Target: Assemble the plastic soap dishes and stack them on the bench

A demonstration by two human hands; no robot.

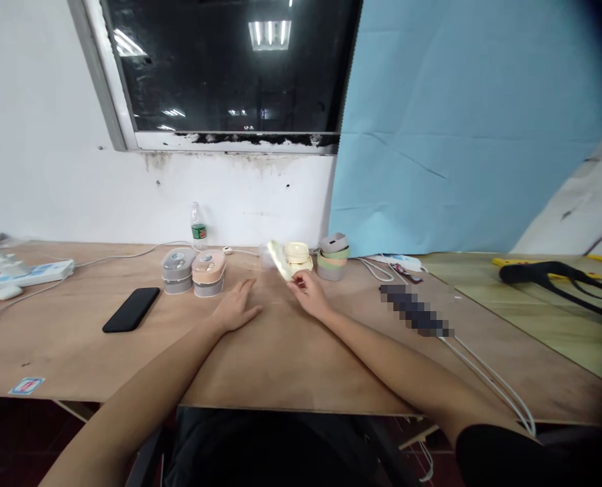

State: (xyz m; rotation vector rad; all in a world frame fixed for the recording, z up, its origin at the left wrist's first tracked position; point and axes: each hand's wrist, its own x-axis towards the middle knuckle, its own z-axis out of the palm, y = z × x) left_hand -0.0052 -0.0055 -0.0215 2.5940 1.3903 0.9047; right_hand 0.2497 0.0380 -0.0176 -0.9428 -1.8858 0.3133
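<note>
The person's right hand [308, 294] is raised a little above the table, thumb and fingertips pinching a pale yellow oblong plastic piece [279, 261], which tilts up and away toward the back of the table; the grip looks firm, though the fingers hide its lower end. The left hand [237, 306] lies palm down and relaxed on the bare wood, fingers spread and holding nothing; the two hands are near each other but not touching.

Just beyond the right hand stands a stack of pale yellow oval containers [297, 257], with a grey, green and beige layered oval stack [333, 258] beside it; a small clear plastic object [268, 257] sits just behind the yellow piece (too pale to tell what it is). Past the left hand are a grey-and-white layered oval stack [177, 270] and a peach-and-grey layered oval stack [208, 273], side by side; behind them stands a clear plastic water bottle with a green label [198, 226].

All of this is on a light plywood table [285, 358]; further left lie a black smartphone [131, 310] and a white power strip [30, 276] with plugged-in chargers, while a pixelated, blurred strip [415, 310] lies to the right, trailing white cables [488, 382].
</note>
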